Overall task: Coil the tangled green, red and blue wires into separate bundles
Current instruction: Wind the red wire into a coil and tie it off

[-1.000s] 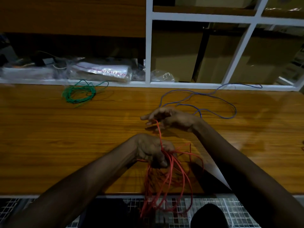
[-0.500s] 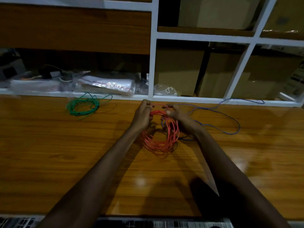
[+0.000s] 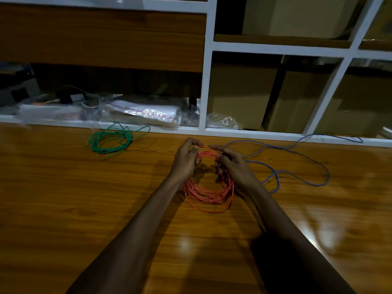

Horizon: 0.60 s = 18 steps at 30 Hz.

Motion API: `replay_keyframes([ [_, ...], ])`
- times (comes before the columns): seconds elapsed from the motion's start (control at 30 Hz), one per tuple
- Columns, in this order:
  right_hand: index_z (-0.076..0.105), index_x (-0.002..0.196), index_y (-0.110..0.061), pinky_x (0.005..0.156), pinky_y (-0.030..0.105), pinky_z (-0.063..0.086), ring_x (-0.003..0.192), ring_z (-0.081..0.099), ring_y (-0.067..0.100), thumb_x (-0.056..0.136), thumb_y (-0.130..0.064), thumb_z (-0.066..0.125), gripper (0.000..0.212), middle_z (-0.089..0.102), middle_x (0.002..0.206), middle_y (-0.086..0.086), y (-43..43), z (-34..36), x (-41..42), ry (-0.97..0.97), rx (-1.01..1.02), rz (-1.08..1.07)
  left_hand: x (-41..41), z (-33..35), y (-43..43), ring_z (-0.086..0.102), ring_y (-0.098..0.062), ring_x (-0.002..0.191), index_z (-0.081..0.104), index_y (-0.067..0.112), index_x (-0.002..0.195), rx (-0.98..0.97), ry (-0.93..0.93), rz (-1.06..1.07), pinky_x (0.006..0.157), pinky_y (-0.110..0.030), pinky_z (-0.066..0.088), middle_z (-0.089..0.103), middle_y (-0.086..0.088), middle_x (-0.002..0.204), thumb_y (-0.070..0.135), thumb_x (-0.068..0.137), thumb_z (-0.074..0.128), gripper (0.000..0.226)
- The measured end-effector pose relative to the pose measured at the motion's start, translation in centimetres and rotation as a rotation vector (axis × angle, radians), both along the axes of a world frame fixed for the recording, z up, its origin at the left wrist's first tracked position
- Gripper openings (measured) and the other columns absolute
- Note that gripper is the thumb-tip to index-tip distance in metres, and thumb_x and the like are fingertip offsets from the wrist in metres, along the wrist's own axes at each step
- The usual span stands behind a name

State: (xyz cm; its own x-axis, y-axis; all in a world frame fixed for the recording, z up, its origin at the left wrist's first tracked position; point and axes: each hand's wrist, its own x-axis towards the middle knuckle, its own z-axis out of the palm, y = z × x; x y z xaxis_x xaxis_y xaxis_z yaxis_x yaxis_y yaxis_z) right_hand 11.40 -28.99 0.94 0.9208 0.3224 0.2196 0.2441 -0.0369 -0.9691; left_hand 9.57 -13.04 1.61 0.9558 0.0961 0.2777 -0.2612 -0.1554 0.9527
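The red wire (image 3: 209,193) is a round coil resting on the wooden table (image 3: 63,209) in the middle. My left hand (image 3: 185,160) grips its left side and my right hand (image 3: 232,164) grips its right side, with a strand pinched between the fingertips at the top. The green wire (image 3: 110,141) lies as a loose coil at the far left of the table. A blue wire (image 3: 297,164) sprawls uncoiled to the right of my right hand, trailing toward the shelf.
A white-framed shelf (image 3: 204,92) runs along the table's far edge. Its left bay holds clear plastic bags (image 3: 144,113) and small clutter. Cardboard boxes (image 3: 239,96) fill the right bays.
The red wire went from hanging loops off the table's near edge to a coil set down farther back on the table. Both hands moved forward with it.
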Motion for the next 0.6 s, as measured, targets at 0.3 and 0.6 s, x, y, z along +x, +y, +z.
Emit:
replay_keyframes([
  [0.3, 0.054, 0.105, -0.009, 0.043, 0.031, 0.041, 0.045, 0.045, 0.022, 0.096, -0.007, 0.053, 0.01, 0.057, 0.069, 0.007, 0.7, 0.1, -0.9, -0.032, -0.134, 0.045, -0.3, 0.7, 0.2, 0.031, -0.005, 0.037, 0.053, 0.012, 0.075, -0.14, 0.093, 0.073, 0.037, -0.017, 0.02, 0.047, -0.002, 0.056, 0.003, 0.093, 0.035, 0.027],
  [0.6, 0.031, 0.07, -0.02, 0.038, 0.017, 0.02, 0.038, 0.021, 0.009, 0.097, -0.007, 0.041, 0.031, 0.025, 0.051, -0.003, 0.5, -0.1, -0.2, 0.127, 0.21, -0.294, -1.4, 1.6, 0.6, 0.06, -0.019, 0.058, 0.051, 0.014, 0.12, -0.242, 0.074, -0.311, 0.057, -0.031, 0.051, 0.062, -0.006, 0.076, 0.027, 0.103, 0.038, 0.026],
])
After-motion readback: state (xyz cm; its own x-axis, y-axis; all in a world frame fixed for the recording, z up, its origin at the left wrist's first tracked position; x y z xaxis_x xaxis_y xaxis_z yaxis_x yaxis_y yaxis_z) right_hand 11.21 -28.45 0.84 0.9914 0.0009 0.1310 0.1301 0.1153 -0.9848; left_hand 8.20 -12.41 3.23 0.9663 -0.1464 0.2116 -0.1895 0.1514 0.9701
